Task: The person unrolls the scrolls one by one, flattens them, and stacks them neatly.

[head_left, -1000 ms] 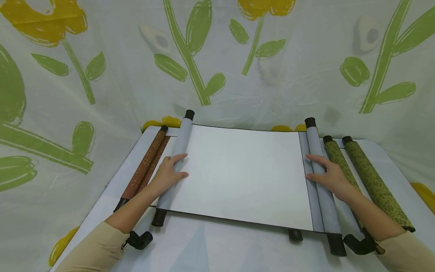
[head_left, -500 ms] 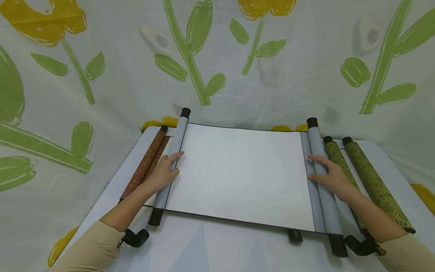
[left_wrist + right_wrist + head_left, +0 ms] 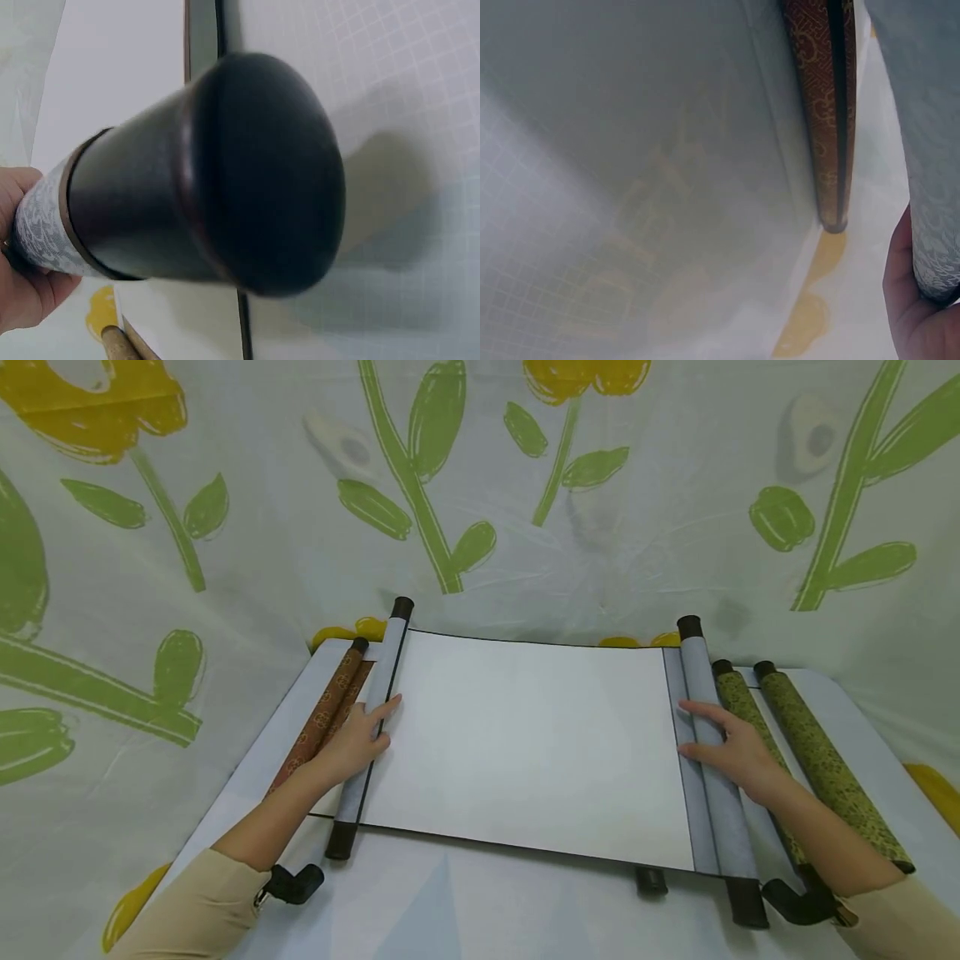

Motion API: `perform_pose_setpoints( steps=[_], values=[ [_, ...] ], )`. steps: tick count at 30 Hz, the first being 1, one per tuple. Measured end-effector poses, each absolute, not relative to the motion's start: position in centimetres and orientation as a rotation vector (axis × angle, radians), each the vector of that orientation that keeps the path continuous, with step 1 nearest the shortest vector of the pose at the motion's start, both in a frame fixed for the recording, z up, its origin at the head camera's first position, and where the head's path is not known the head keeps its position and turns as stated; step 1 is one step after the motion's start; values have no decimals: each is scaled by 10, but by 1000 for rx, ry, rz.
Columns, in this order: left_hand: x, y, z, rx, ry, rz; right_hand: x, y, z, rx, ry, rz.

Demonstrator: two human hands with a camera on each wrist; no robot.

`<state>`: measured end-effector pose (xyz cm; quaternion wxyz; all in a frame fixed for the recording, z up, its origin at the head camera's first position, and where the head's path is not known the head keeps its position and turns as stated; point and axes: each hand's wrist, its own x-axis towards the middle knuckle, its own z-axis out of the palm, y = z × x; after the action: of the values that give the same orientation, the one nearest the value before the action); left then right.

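Observation:
A hanging scroll (image 3: 532, 743) with a blank white sheet lies spread between two grey-blue rollers with black end knobs. My left hand (image 3: 348, 750) grips the left roller (image 3: 391, 664), fingers and thumb around it, and my right hand (image 3: 738, 760) holds the right roller (image 3: 735, 839) the same way. In the left wrist view a black knob (image 3: 274, 176) fills the middle, with the left hand (image 3: 26, 296) on the patterned cloth behind it. In the right wrist view the right hand (image 3: 919, 319) wraps the grey cloth roll (image 3: 922, 112).
A reddish-brown scroll (image 3: 322, 714) lies on the left of the white table (image 3: 480, 914). Two green patterned scrolls stand to the right, the outer one (image 3: 832, 768) being thicker. Another black knob (image 3: 651, 881) pokes out under the sheet. A flower-printed cloth (image 3: 637, 560) hangs behind.
My left hand and the left roller have shifted left, baring more of the white sheet. The right hand and its roller stay almost in place.

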<state>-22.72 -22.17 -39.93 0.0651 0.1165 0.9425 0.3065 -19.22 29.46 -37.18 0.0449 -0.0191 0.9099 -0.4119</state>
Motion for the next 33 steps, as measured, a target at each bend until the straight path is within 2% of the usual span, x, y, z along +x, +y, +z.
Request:
perform_pose_setpoints(
  steps=[7,23,33],
  values=[
    [-231,-223,-397,266,2860,918,-193,294,-371,-58,2777,-1249],
    [-234,-238,-394,312,2808,1061,-193,295,-372,-31,2773,-1239],
    [-235,-241,-397,263,2885,955,-192,299,-375,-42,2785,-1231]
  ],
)
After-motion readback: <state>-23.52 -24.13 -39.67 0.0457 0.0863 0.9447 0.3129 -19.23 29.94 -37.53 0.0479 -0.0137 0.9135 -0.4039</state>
